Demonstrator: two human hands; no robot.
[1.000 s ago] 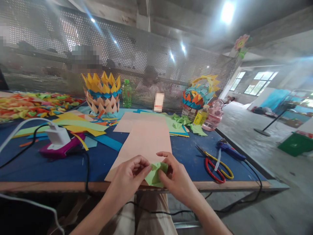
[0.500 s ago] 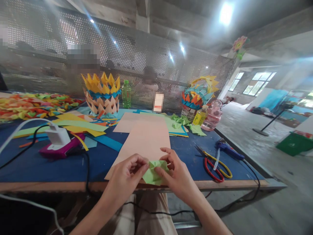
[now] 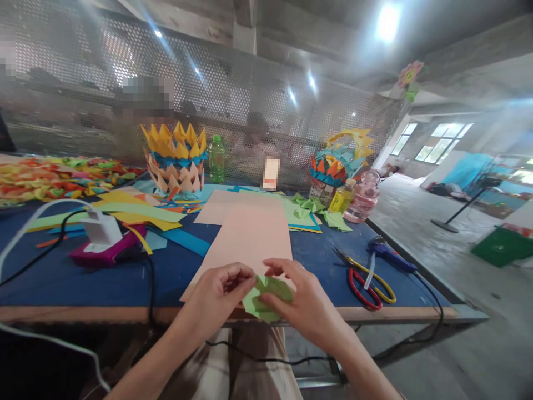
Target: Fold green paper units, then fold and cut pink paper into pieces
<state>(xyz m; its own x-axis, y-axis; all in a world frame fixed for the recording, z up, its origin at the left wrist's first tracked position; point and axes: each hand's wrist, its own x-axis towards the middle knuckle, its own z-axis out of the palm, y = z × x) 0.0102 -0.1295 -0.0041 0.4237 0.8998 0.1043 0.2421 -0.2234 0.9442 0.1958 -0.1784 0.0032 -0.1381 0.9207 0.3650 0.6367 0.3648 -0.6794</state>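
Holding green paper [image 3: 272, 286] at the near edge of the table [image 3: 312, 264]

Pinching the left corner between thumb and forefinger of the left hand [image 3: 219, 291], remaining fingers curled in. Gripping the right part with the right hand [image 3: 310, 300], thumb across the creased face, forefinger arched over the upper edge; cannot tell how the fingertips behind sit. Placed at lower centre of the frame, in front of a pale pink sheet [image 3: 256, 233], overlapping the wooden rim in view.

To frame right: blue surface between right hand and scissors [image 3: 350, 263], then a glue gun [image 3: 393, 258] by the right-hand edge, trailing its lead over the front rim. To frame left: blue surface from left wrist to black cord [image 3: 151, 286], also crossing the front rim; farther left, a purple power strip [image 3: 97, 255]. Toward the far side: crowded with paper strips [image 3: 144, 208] and a yellow-topped paper basket [image 3: 177, 172].
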